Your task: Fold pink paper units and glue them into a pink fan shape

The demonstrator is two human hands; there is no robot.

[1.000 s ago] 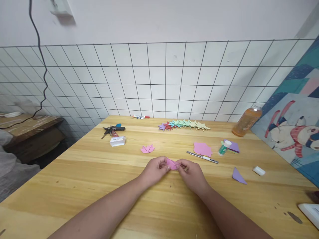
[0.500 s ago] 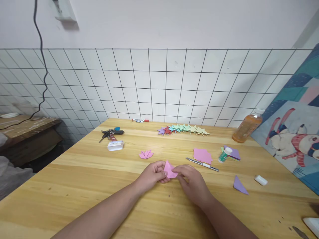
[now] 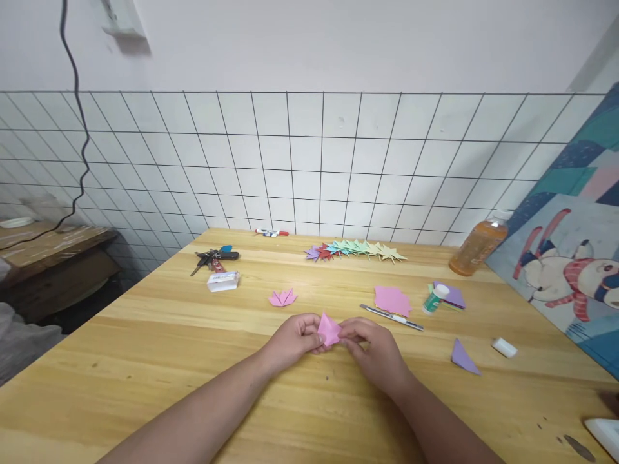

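Note:
A small folded piece of pink paper (image 3: 329, 330) is held between both hands above the wooden table (image 3: 184, 361). My left hand (image 3: 296, 338) pinches its left side, thumb in front and fingers behind. With thumb and forefinger, my right hand (image 3: 372, 351) grips the paper's right corner. Just beyond my left hand lies a folded pink paper shape (image 3: 283, 298) with several points. Past my right hand are a utility knife (image 3: 391, 317) and a stack of pink paper sheets (image 3: 393, 301).
Along the back lie a row of folded coloured paper leaves (image 3: 355, 249) and a marker (image 3: 271, 232). At left are keys (image 3: 215, 256) and a small white box (image 3: 223, 281). To the right: glue stick (image 3: 436, 299), purple paper triangle (image 3: 464, 357), eraser (image 3: 504, 347), bottle (image 3: 480, 245).
The right fingers have shifted from the paper's front face out to its right corner. The left hand keeps its hold, and the camera view has moved slightly.

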